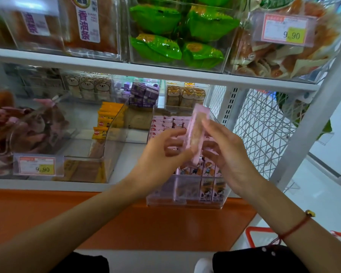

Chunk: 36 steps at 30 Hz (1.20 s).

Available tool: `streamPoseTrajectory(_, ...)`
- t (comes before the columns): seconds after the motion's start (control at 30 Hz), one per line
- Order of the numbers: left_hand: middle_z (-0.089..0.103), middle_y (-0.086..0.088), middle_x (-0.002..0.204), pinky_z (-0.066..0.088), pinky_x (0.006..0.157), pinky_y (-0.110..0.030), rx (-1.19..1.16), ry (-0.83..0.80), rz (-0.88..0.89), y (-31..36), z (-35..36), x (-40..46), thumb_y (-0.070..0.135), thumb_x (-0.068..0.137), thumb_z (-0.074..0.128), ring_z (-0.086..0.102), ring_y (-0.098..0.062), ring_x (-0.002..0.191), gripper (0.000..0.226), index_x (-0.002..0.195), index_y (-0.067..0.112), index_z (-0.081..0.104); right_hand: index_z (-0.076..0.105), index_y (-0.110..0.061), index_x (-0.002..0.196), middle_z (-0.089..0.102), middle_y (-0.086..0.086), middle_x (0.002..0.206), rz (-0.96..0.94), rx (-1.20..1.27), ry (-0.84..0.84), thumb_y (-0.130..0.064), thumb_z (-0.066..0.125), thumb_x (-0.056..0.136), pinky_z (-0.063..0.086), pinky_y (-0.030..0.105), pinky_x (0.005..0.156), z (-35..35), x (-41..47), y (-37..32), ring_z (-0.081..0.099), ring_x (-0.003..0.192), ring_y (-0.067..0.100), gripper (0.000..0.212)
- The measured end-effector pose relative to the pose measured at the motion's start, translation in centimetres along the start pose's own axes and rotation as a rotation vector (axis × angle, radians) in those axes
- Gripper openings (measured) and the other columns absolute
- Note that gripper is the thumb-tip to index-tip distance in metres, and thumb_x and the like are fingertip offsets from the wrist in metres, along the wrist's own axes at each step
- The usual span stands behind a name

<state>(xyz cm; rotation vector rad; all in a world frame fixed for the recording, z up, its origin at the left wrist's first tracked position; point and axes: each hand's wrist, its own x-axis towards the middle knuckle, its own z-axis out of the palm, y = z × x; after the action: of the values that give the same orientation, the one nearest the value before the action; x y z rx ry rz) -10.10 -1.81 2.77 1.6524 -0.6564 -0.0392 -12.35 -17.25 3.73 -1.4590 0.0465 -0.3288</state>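
A long pink snack packet [196, 133] stands nearly upright between my two hands, above a clear plastic bin [187, 201] on the lower shelf. My right hand [226, 154] holds the packet from the right with fingers and thumb around its side. My left hand [161, 154] is at the packet's lower left, its curled fingers touching the wrapper. The packet is blurred. The bin holds several pink packets [165, 123] standing in rows at the back and cartoon-printed ones [201, 168] at the front.
Clear bins line the white shelf [126, 69]: orange packets [106, 123], purple boxes [144, 95], bear-printed snacks [89, 85], green packets [177, 36] above. Price tags read 9.90 [37, 166]. An orange ledge [126, 219] runs below. A red basket rim [258, 235] sits at lower right.
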Motion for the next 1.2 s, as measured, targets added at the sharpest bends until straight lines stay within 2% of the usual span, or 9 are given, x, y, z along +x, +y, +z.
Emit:
streamPoseTrajectory(0.17, 0.075, 0.010, 0.079, 0.053, 0.059, -0.014, -0.297, -0.135, -0.194, 0.4, -0.2, 0.2, 0.025, 0.085, 0.063, 0.072, -0.008, 0.071, 0.014, 0.099, 0.028, 0.059, 0.073, -0.018, 0.097, 0.072, -0.003, 0.080, 0.102, -0.003, -0.003, -0.035, 0.068, 0.080, 0.048, 0.015, 0.054, -0.6, 0.1, 0.1, 0.061, 0.065, 0.005, 0.025)
streamPoseTrajectory(0.3, 0.075, 0.012, 0.080, 0.055, 0.058, -0.014, -0.284, -0.116, -0.223, 0.1, -0.6, 0.4, 0.020, 0.086, 0.064, 0.072, -0.008, 0.071, 0.022, 0.106, 0.028, 0.059, 0.064, -0.023, 0.117, 0.073, -0.003, 0.088, 0.094, -0.011, -0.042, -0.028, 0.061, 0.089, 0.052, 0.021, 0.065, -0.4, 0.1, 0.3, 0.066, 0.078, 0.010, 0.028)
streamPoseTrajectory(0.43, 0.065, 0.022, 0.100, 0.049, 0.071, -0.006, 0.078, -0.024, 0.041, -0.4, -1.4, 0.5, 0.011, 0.082, 0.069, 0.062, 0.011, 0.090, 0.038, 0.114, 0.030, 0.058, 0.058, -0.033, 0.116, 0.072, -0.005, 0.100, -0.036, 0.010, -0.141, -0.014, 0.063, 0.083, 0.053, 0.026, 0.081, -0.6, 0.2, 0.0, 0.066, 0.099, 0.012, 0.039)
streamPoseTrajectory(0.6, 0.064, 0.017, 0.104, 0.047, 0.084, -0.009, 0.205, 0.124, 0.254, -0.9, -2.4, 0.8, 0.004, 0.078, 0.073, 0.062, 0.002, 0.099, 0.041, 0.101, 0.033, 0.057, 0.066, -0.022, 0.095, 0.072, 0.000, 0.101, -0.199, 0.050, -0.272, -0.007, 0.070, 0.065, 0.053, 0.020, 0.076, -0.6, -0.2, -0.3, 0.067, 0.099, 0.014, 0.033)
streamPoseTrajectory(0.77, 0.064, 0.031, 0.098, 0.049, 0.081, -0.011, 0.258, 0.184, 0.271, -1.2, -2.2, 0.9, 0.016, 0.076, 0.076, 0.062, 0.004, 0.096, 0.044, 0.101, 0.047, 0.056, 0.055, -0.029, 0.119, 0.065, -0.003, 0.113, -0.204, -0.062, -0.150, -0.032, 0.077, 0.061, 0.056, 0.024, 0.074, -0.1, -0.3, -0.3, 0.069, 0.095, 0.014, 0.062)
streamPoseTrajectory(0.87, 0.059, 0.029, 0.101, 0.047, 0.081, -0.021, 0.477, 0.239, 0.345, -1.0, -2.2, 0.9, 0.030, 0.073, 0.075, 0.055, 0.000, 0.097, 0.041, 0.104, 0.050, 0.056, 0.054, -0.017, 0.114, 0.069, 0.000, 0.095, -0.143, -0.159, -0.067, -0.054, 0.066, 0.066, 0.052, 0.019, 0.059, 0.4, -0.4, -0.2, 0.070, 0.072, 0.013, 0.062)
streamPoseTrajectory(0.93, 0.053, 0.029, 0.109, 0.039, 0.085, -0.016, 0.528, 0.199, 0.382, -0.9, -2.2, 0.9, 0.040, 0.072, 0.072, 0.048, 0.003, 0.104, 0.038, 0.107, 0.045, 0.057, 0.057, -0.012, 0.105, 0.071, 0.001, 0.079, -0.111, -0.124, -0.063, -0.045, 0.065, 0.075, 0.050, 0.019, 0.055, 0.2, -0.3, -0.1, 0.066, 0.064, 0.015, 0.046)
streamPoseTrajectory(1.07, 0.036, 0.027, 0.135, 0.027, 0.093, -0.005, 0.431, 0.083, 0.232, -1.0, -2.2, 1.0, 0.067, 0.071, 0.052, 0.031, 0.011, 0.123, 0.063, 0.130, 0.047, 0.043, 0.057, -0.012, 0.101, 0.074, 0.005, 0.084, -0.061, 0.064, -0.134, -0.011, 0.060, 0.086, 0.054, 0.021, 0.060, -0.8, 0.0, -0.2, 0.071, 0.071, 0.019, 0.015)
streamPoseTrajectory(1.2, 0.056, 0.024, 0.118, 0.051, 0.084, -0.014, 0.331, 0.060, 0.168, -1.2, -2.6, 1.0, 0.045, 0.079, 0.062, 0.054, 0.008, 0.105, 0.045, 0.122, 0.044, 0.048, 0.061, -0.020, 0.103, 0.073, -0.001, 0.097, -0.142, 0.077, -0.199, 0.009, 0.061, 0.078, 0.056, 0.021, 0.070, -1.3, 0.0, -0.3, 0.071, 0.088, 0.018, 0.038)
